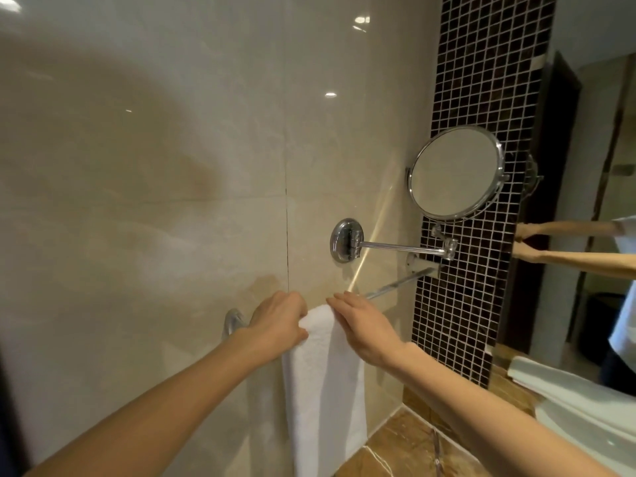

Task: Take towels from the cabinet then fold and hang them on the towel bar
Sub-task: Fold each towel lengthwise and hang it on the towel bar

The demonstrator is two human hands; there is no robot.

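A white folded towel [323,383] is seen draped over the chrome towel bar [395,285], hanging straight down against the beige marble wall [144,208]; its lower end is cut off by the frame's bottom edge. The bar runs from a round mount [233,321] at the left to a bracket [418,263] at the far right, w/ only the stretch right of the towel left bare.

The left hand [277,327] is closed round the towel's top left edge at the bar, fingers curled over the fold, thumb pressed on the near side; the right hand [361,327] is laid flat and open on the towel's top right edge, fingers extended toward the wall, nothing gripped. Both forearms are bare, reaching in from the near side.

Above the bar, a round chrome-rimmed shaving mirror [454,172] is held out on a swing arm [399,248] from a wall plate [346,239]; behind it a strip of dark mosaic tile [481,80] is seen. At the far right, a large wall mirror [592,166] shows the arms' reflection; a white basin [585,407] sits on a brown marble counter [406,449] at the near right. The cabinet is not in view.
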